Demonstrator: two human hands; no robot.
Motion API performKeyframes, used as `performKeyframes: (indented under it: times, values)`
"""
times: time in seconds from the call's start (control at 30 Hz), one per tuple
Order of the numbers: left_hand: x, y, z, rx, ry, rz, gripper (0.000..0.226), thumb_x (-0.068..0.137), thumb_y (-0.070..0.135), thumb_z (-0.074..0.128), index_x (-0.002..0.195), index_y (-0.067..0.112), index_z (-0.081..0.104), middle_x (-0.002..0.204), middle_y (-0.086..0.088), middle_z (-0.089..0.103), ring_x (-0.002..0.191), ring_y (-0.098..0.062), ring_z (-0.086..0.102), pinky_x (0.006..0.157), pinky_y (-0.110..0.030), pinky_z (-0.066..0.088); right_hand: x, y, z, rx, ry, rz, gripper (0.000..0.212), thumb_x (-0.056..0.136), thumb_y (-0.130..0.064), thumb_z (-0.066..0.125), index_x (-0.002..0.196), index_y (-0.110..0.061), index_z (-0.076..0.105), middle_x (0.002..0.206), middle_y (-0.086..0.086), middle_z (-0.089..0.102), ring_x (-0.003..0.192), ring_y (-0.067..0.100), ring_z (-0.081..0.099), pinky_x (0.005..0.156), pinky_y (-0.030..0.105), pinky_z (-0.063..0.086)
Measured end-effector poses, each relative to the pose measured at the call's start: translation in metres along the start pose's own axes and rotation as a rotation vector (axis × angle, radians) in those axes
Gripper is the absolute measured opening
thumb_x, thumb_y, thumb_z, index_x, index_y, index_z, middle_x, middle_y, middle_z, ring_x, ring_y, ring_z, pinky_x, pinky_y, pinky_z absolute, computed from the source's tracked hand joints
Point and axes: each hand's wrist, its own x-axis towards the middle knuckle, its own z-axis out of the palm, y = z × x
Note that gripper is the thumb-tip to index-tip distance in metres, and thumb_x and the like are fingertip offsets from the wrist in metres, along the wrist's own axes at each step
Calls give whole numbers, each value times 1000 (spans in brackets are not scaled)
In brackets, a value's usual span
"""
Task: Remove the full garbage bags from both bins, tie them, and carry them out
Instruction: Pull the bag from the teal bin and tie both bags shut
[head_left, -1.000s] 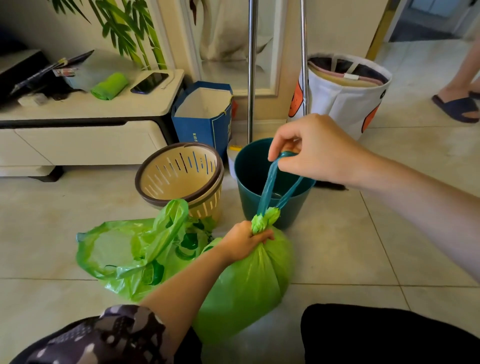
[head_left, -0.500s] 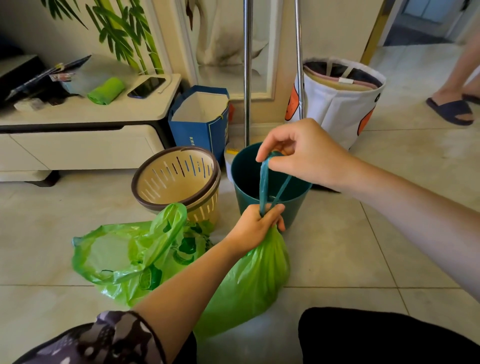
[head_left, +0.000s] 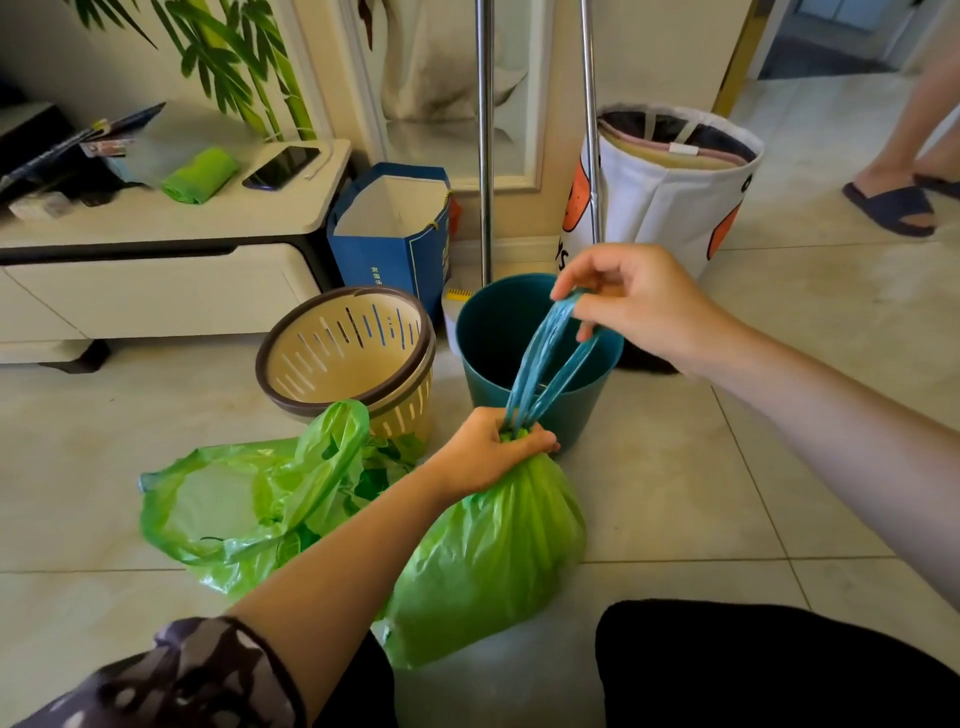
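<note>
A full green garbage bag (head_left: 488, 561) sits on the tiled floor in front of me. My left hand (head_left: 485, 449) is clenched around its gathered neck. From that neck rise blue drawstring loops (head_left: 545, 364), and my right hand (head_left: 634, 301) pinches their top above the teal bin (head_left: 483, 338). A second green bag (head_left: 234, 509) lies open and slack on the floor to the left. Behind it stands the beige slotted bin (head_left: 353, 353) with a brown rim, tilted slightly. Both bins look bare inside.
A low white cabinet (head_left: 156, 270) with a phone and a green roll stands at the left. A blue paper bag (head_left: 395, 234), two metal poles (head_left: 484, 140) and a white fabric basket (head_left: 675, 192) line the wall. Another person's sandalled foot (head_left: 891, 208) is at the right.
My left hand slid up to the very top of the bag's neck, covering the green frill. My right hand shifted its grip on the blue loops, which stay taut.
</note>
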Motion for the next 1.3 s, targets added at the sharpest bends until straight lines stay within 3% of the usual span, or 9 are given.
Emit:
performKeyframes:
  times: [0.17, 0.27, 0.33, 0.5, 0.67, 0.77, 0.9, 1.07, 1.3]
  values:
    - [-4, 24, -14, -73, -71, -18, 38, 96, 34, 51, 104, 2, 70, 99, -6, 73, 89, -13, 69, 75, -12, 52, 2, 7, -9, 222, 75, 89, 24, 83, 8, 53, 87, -14, 63, 78, 9, 59, 69, 17, 62, 68, 26, 54]
    - [-2, 30, -27, -84, -80, -20, 36, 99, 27, 47, 99, -1, 70, 103, -19, 72, 98, -32, 68, 92, -35, 54, 3, 9, -6, 401, 178, 156, 16, 88, 5, 52, 92, -8, 62, 78, 9, 58, 67, 12, 57, 68, 24, 55]
    - [-2, 30, -28, -36, -79, -16, 28, 97, 23, 51, 92, 3, 70, 96, -19, 71, 87, -28, 68, 91, -40, 52, 6, 9, -4, 428, 231, 212, 7, 89, -10, 59, 95, -6, 62, 83, 8, 63, 76, 14, 64, 73, 27, 57]
    - [-10, 19, -21, -22, 90, -91, 26, 97, 19, 52, 93, -1, 69, 75, 0, 66, 61, -3, 60, 65, -18, 51, 5, 15, 11, 275, 156, 445, 32, 87, -46, 59, 90, -14, 61, 87, 7, 63, 76, 20, 64, 79, 39, 59]
    - [-8, 11, -25, -186, 272, -205, 25, 99, 20, 48, 92, 5, 67, 79, -3, 67, 73, -16, 63, 73, -27, 55, -3, 27, 27, 395, 141, 744, 50, 91, -60, 37, 112, -18, 51, 92, 8, 66, 69, 25, 64, 67, 38, 57]
    - [-5, 9, -24, -211, 342, -231, 27, 99, 20, 47, 81, 12, 66, 78, -5, 65, 75, -20, 61, 78, -37, 54, -16, 37, 45, 686, 19, 892, 46, 97, -45, 38, 115, -6, 53, 99, 17, 65, 66, 26, 61, 56, 32, 53]
    - [-3, 9, -19, -228, 360, -233, 28, 99, 19, 48, 77, 13, 65, 79, -10, 65, 73, -22, 61, 71, -35, 54, -22, 48, 62, 653, -95, 810, 41, 85, 4, 44, 125, 3, 51, 112, 19, 61, 70, 24, 60, 58, 29, 51]
    - [-5, 11, -14, -200, 319, -246, 25, 97, 21, 49, 80, 13, 66, 81, -9, 66, 72, -20, 61, 69, -34, 53, -23, 47, 77, 501, -182, 660, 27, 85, -20, 65, 108, -4, 67, 89, 8, 66, 66, 17, 54, 60, 28, 45]
    - [-5, 10, -11, -148, 318, -218, 24, 97, 19, 51, 94, 5, 71, 90, -12, 70, 78, -19, 63, 75, -33, 55, -21, 56, 84, 436, 0, 626, 12, 86, -12, 65, 93, -2, 66, 74, 9, 61, 58, 12, 54, 53, 23, 52]
